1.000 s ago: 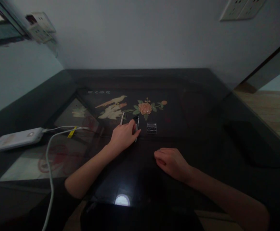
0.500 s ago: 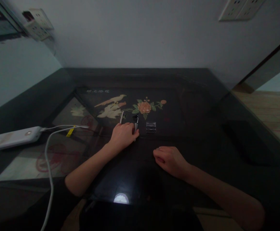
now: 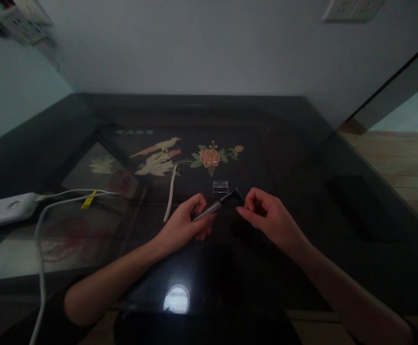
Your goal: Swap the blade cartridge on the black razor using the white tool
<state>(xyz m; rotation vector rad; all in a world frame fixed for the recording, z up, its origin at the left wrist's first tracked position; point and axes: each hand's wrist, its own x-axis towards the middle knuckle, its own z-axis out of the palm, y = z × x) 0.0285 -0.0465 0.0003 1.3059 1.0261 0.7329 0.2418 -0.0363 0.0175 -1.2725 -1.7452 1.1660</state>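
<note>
- Head view looks down on a dark glass-topped table (image 3: 302, 158) with a painted bird and an orange flower under the glass; its glossy surface mirrors a ceiling light near the person's body, and it carries everything below.
- A white slab-shaped power bank (image 3: 2, 211) lies at the table's far left edge, with white cables (image 3: 41, 239) trailing off it towards the near edge, well apart from the hands.
- The left hand (image 3: 185, 225) is closed around the silver barrel of a slim silver-and-black pen-like tool (image 3: 216, 206), lifting it clear of the glass and tilting its black end up and rightward so the other hand can reach it.
- The right hand (image 3: 268, 218) hovers just beside that black tip, thumb and forefinger pinched near it; whether they actually grip it I cannot tell.
- A thin white stick (image 3: 170, 194) lies flat on the glass, just left of the left hand.
- A small clear plastic box (image 3: 220, 187) sits on the glass just beyond the tool.
</note>
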